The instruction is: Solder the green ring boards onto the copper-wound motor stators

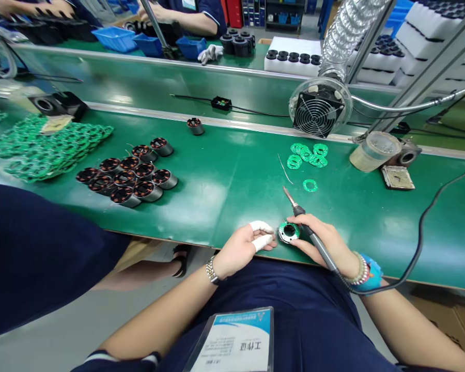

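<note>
A soldering iron (313, 235) lies across my right hand (329, 243), its tip pointing up and away to the left. The thumb and a finger of that hand also grip a motor stator (289, 232) topped with a green ring circuit board, at the table's front edge. Just left of the stator is my left hand (251, 243), with white covers on thumb and forefinger. Its fingers are pinched together; whatever is between them is too small to make out. A loose green ring board (310, 185) and a piece of solder wire (284, 169) lie beyond the iron's tip.
Several stators (129, 175) stand grouped at left, beside stacked green circuit boards (54, 144). More ring boards (306, 155) lie beneath a fan (318, 113). A translucent cup (374, 151) and a sponge tray (397, 177) are at right. The iron's cable (420, 243) loops over the right forearm. Co-workers are nearby.
</note>
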Available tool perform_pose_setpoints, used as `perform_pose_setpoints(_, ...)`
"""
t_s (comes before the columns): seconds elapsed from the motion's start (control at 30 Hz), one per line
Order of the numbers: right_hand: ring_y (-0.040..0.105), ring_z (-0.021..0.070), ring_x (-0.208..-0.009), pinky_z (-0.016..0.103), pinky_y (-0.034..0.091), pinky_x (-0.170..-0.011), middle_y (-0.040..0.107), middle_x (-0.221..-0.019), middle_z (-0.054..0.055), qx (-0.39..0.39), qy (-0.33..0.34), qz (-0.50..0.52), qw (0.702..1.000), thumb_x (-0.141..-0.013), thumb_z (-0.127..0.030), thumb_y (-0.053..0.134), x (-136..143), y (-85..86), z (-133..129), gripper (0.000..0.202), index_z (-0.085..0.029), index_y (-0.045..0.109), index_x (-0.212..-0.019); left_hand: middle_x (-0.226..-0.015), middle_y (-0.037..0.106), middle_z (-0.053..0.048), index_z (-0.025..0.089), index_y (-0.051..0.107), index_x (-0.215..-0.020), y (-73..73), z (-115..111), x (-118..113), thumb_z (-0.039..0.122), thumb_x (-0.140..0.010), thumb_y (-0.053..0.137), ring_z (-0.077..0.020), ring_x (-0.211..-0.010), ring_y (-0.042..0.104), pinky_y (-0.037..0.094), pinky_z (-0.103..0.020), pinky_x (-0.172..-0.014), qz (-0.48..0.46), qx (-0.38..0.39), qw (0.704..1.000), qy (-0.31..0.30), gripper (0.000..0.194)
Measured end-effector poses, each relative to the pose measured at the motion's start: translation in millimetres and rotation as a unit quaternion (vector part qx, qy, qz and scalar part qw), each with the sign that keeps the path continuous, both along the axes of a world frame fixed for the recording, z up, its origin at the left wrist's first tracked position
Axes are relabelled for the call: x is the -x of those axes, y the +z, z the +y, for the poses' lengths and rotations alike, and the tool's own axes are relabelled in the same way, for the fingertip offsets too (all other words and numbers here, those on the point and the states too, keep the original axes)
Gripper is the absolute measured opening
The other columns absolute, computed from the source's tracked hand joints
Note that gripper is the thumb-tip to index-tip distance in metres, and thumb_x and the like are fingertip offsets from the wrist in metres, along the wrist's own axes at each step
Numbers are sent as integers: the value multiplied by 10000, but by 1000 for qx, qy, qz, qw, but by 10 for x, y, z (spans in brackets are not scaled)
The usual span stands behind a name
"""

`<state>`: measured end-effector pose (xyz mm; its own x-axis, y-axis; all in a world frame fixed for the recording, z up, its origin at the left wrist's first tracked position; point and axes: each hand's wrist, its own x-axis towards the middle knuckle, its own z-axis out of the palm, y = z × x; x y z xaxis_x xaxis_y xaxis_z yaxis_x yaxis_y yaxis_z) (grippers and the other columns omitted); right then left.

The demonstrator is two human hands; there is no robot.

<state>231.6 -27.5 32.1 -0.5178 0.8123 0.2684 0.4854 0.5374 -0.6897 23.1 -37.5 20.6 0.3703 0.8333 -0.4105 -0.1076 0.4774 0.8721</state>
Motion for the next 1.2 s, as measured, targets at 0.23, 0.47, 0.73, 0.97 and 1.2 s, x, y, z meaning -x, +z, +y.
perform_pose_setpoints(0.23,585,211,-956,366,504,-840,606,-1038,96,-83,-99,36,991,-811,-184,597,166,-141,-216,383,-206,458,-1167,-637,653,-13,122,635,-776,17,-54,-148,276,-681,704,-106,-596,615,502,-229,-634,-23,9,998,57,194)
perform_pose_setpoints(0.47,583,212,-954,368,508,-829,600,-1032,100,-93,-109,45,989,-815,-178,587,183,-167,-223,380,-199,456,-1171,-615,649,-14,120,595,-757,9,-6,-148,304,-670,713,-104,-565,610,507,-235,-621,-42,14,998,42,235)
perform_pose_setpoints(0.73,573,211,-956,379,499,-821,601,-1058,111,-79,-100,46,991,-812,-183,591,193,-152,-215,388,-191,463,-1178,-642,660,-32,115,592,-750,-7,14,-109,305,-690,696,-122,-592,627,515,-264,-656,1,-3,1000,15,225)
perform_pose_setpoints(0.97,582,155,-681,293,494,-623,647,-758,35,-103,-93,93,986,-789,-88,575,9,157,-303,262,-206,602,-1021,-646,661,-39,111,586,-726,19,20,-107,296,-709,678,-125,-611,632,514,-264,-667,8,-4,1000,9,208)
perform_pose_setpoints(1.2,561,155,-609,301,472,-546,647,-712,58,-30,-54,114,991,-780,-87,548,-93,359,-370,209,-171,656,-937,-657,663,-38,114,591,-731,-3,18,-96,299,-704,682,-127,-621,636,515,-270,-678,-3,-1,1000,12,208)
